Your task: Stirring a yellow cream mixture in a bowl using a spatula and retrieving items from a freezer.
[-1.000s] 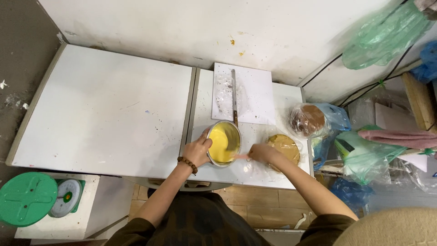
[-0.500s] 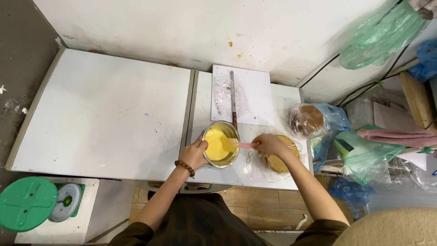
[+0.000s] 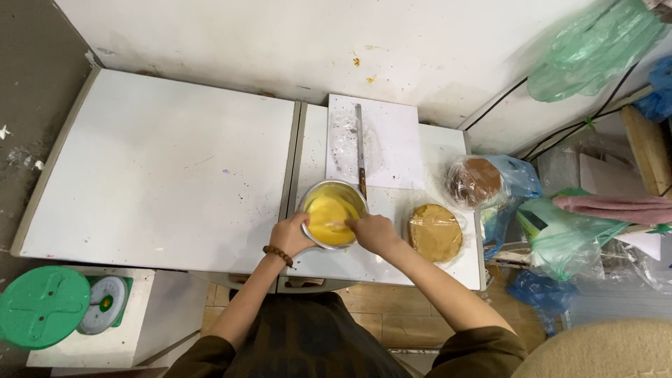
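Head view shows the left hand (image 3: pixel 290 234) holding the rim of a metal bowl (image 3: pixel 333 213) of yellow batter. Right hand (image 3: pixel 374 232) grips a small tool in it. A round flat cake (image 3: pixel 435 232) sits just right, on the white counter (image 3: pixel 168 182).

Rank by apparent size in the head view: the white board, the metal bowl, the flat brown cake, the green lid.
1. white board
2. green lid
3. metal bowl and flat brown cake: these look alike, not ranked. The lid sits lower, so its true size is unsure.

Head camera looks straight down, high above white table (image 3: pixel 161 175).
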